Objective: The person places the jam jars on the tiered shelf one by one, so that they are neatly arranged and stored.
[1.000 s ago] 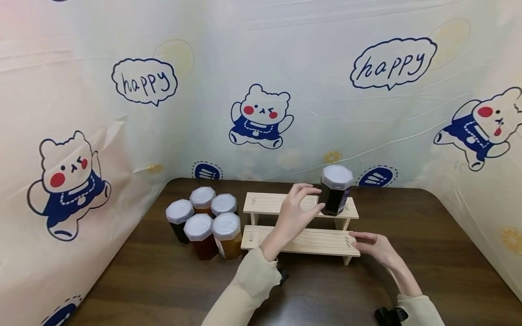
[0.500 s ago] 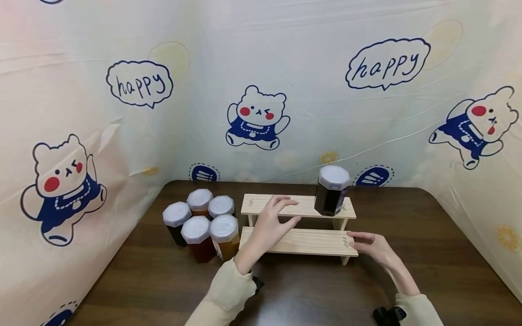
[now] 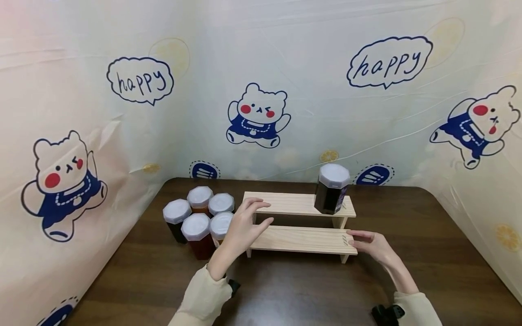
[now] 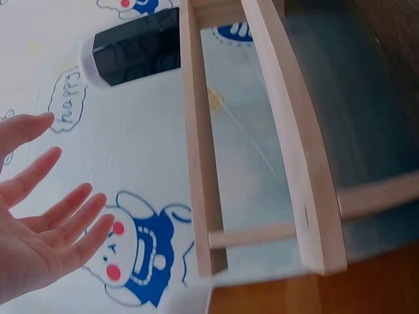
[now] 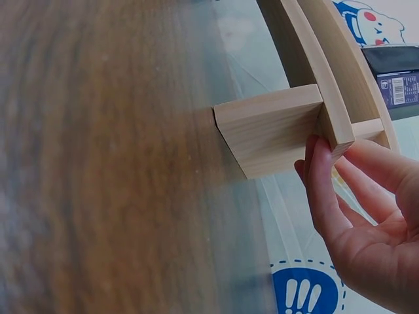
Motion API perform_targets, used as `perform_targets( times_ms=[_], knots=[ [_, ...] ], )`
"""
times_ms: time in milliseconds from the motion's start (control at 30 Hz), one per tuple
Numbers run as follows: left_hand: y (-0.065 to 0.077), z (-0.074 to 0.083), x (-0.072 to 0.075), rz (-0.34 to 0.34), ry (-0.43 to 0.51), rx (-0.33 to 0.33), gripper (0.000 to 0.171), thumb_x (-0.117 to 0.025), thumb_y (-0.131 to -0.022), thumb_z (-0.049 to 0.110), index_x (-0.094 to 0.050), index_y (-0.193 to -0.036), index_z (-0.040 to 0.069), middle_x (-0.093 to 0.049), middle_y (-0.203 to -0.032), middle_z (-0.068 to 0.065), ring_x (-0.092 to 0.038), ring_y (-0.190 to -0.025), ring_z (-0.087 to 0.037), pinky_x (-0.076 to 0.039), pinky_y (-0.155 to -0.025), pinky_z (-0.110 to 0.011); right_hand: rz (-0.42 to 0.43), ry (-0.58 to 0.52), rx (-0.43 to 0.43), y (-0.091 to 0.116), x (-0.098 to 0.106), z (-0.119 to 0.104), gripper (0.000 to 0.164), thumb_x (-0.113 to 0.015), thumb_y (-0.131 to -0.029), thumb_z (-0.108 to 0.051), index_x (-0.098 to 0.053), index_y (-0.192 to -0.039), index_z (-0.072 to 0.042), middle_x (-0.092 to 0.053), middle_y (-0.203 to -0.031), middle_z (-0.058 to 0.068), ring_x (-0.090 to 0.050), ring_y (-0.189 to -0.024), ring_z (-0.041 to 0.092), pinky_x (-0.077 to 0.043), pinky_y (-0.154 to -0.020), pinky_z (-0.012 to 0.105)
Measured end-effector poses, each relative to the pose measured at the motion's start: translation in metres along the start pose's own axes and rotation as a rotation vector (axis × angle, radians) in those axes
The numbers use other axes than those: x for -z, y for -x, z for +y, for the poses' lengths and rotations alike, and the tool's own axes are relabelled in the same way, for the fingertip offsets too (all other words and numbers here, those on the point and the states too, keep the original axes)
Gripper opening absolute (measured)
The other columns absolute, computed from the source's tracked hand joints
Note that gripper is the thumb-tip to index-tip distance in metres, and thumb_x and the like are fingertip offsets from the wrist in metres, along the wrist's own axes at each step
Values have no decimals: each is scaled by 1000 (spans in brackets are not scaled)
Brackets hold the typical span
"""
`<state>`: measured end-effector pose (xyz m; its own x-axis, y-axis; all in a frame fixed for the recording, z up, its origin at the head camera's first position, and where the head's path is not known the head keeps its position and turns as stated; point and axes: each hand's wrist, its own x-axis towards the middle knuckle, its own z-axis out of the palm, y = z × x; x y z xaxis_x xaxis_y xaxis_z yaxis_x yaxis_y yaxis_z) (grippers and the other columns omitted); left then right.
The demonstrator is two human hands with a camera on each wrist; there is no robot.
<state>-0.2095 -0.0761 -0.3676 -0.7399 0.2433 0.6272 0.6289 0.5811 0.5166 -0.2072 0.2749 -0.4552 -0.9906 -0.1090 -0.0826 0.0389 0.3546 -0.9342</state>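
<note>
A two-tier wooden display rack [image 3: 302, 238] stands on the table. On the right end of its upper tier sits a dark jar [image 3: 329, 198] with a whitish octagonal lid; the right wrist view shows part of its purple label [image 5: 400, 90]. My left hand [image 3: 239, 229] holds nothing, its fingers apart, over the rack's left end and overlapping one amber jar [image 3: 220, 224] in the head view. My right hand [image 5: 366, 216] pinches the right end of the lower tier between thumb and fingers.
Several lidded jars stand grouped left of the rack, among them a dark jar [image 3: 176, 217] and a red-brown jar [image 3: 200, 242]. A printed curtain [image 3: 261, 50] hangs behind and beside the brown table [image 3: 293, 290].
My left hand has moved away from the dark jar, leftward along the rack toward the grouped jars. The dark jar stays on the upper tier, and my right hand keeps its place.
</note>
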Motion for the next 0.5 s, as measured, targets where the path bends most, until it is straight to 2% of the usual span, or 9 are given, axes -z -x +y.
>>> perform_targets(
  times_ms=[300, 500],
  knots=[
    [14, -15, 30, 17, -81, 57, 31, -72, -73, 12, -63, -102, 7, -54, -107, -13, -51, -100, -26, -45, -78, -40, 7, 1, -5, 0, 0, -1, 46, -65, -80, -18, -52, -118, 7, -55, -113, 24, -58, -82, 3, -48, -69, 22],
    [25, -26, 48, 9, -67, 89, 34, -74, -70, 11, -63, -102, 6, -52, -112, -14, -47, -105, -28, -41, -82, -45, 12, -9, -10, 0, -1, 0, 47, -65, -80, -17, -52, -118, 7, -53, -115, 26, -59, -81, 3, -48, -69, 23]
  ],
)
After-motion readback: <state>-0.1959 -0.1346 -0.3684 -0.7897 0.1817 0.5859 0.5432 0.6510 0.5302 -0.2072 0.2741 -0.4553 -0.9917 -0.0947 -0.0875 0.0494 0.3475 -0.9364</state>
